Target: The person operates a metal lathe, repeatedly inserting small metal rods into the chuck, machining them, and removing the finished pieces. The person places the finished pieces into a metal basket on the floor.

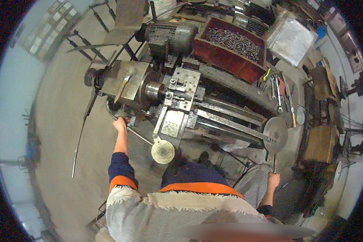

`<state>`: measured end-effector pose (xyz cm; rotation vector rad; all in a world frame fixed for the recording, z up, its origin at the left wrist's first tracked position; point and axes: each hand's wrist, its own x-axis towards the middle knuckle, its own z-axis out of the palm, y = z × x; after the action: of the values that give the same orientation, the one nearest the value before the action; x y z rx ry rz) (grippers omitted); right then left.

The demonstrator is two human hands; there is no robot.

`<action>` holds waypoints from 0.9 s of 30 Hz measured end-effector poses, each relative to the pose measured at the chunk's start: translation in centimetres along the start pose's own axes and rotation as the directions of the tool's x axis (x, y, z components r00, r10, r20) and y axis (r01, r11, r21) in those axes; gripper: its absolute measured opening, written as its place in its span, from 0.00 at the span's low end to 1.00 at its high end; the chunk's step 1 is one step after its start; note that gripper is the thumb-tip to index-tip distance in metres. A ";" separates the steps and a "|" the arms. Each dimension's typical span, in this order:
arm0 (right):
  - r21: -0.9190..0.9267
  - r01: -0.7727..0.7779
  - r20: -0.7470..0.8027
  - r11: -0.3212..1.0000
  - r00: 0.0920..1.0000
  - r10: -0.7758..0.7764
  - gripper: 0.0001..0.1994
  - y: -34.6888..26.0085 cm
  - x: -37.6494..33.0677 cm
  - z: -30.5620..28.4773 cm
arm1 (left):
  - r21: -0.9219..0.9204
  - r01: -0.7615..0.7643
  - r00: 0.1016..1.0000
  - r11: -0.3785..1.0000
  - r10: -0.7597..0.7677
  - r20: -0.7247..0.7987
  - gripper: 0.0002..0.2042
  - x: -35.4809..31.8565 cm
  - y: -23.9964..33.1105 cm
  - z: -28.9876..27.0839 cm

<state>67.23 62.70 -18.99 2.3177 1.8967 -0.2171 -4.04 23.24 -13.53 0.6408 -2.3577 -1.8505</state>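
Machine (187,105) is laid lengthwise ahead, from left hand (120,124), closed on lever (110,109), toward right hand (273,180), by which wheel handle (275,163) is gripped.

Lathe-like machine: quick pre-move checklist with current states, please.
1. Left hand closed on the metal bar: ok.
2. Right hand closed on the handle below the large grey disc: ok.
3. Machine top free of loose items: not ok, a brush lies on the flat metal cover.
4. Wrenches off the slide rails: ok, they lie to the right, beyond the red box.
5. Spindle stopped: cannot tell from a still.
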 end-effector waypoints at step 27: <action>-0.016 0.008 0.044 1.000 0.999 -0.008 0.20 -1.7 -0.4 -4.4 | -0.168 0.078 0.887 0.983 -0.146 -0.439 0.05 -1.0 -6.4 -11.4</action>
<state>65.59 63.50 -14.59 2.2762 1.8807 -0.2502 2.16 12.00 -16.28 1.0745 -1.9043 -1.6665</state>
